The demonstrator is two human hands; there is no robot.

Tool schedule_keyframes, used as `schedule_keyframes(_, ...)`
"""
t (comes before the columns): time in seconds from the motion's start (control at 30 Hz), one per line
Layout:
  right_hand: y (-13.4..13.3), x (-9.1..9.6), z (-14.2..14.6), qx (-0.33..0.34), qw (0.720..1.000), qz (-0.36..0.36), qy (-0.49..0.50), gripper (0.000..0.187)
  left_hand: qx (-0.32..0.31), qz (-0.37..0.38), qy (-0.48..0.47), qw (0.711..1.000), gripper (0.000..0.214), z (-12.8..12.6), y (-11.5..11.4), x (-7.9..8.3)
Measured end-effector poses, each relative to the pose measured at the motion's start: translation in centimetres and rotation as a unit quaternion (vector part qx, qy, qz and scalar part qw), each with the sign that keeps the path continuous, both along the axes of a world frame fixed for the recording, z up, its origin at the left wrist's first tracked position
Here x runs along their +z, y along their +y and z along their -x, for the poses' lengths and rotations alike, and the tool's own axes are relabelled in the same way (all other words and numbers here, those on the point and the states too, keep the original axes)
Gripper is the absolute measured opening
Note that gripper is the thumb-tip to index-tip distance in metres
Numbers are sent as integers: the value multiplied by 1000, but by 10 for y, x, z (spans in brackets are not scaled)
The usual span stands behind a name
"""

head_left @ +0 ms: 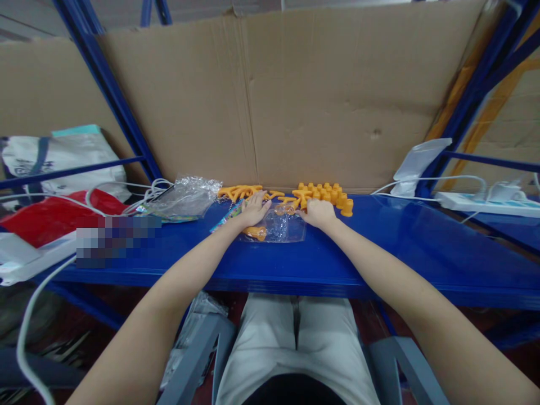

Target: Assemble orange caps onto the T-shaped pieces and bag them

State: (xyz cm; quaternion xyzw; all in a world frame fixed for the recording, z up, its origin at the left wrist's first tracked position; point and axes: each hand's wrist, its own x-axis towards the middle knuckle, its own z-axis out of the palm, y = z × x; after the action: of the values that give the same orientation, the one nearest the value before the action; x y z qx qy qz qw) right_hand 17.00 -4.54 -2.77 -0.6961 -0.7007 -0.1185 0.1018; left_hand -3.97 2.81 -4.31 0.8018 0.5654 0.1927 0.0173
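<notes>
My left hand [254, 211] lies flat with its fingers stretched out over a clear plastic bag [283, 229] with a colourful printed part at its left end. In the bag are an orange cup-shaped piece [255, 232] and another orange piece [287, 206]. My right hand [320, 214] is closed at the bag's right edge, thumb pointing left; what its fingers hold is hidden. Just beyond it lies an orange branched piece [302, 197]. Several more orange branched pieces [240, 192] lie behind my left hand. Orange cup-shaped pieces [331, 192] stand in rows behind my right hand.
A stack of clear bags [185, 201] lies on the blue table [379, 247], left of the hands. Further left are a red bag [63, 216], white cables and a power strip. Another power strip [489, 202] is at the right. Cardboard [320, 101] walls the back.
</notes>
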Motion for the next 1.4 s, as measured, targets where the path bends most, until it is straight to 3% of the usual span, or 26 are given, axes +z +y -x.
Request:
schedule_keyframes(0.93, 5, -5, -2, -64, 997, -6, 32, 52, 1, 24, 1, 1000, 63, -1, -3, 1)
schedule_keyframes(1.4, 2, 8, -13, -100, 980, -43, 166, 44, -19, 40, -3, 999, 68, 4, 0, -1)
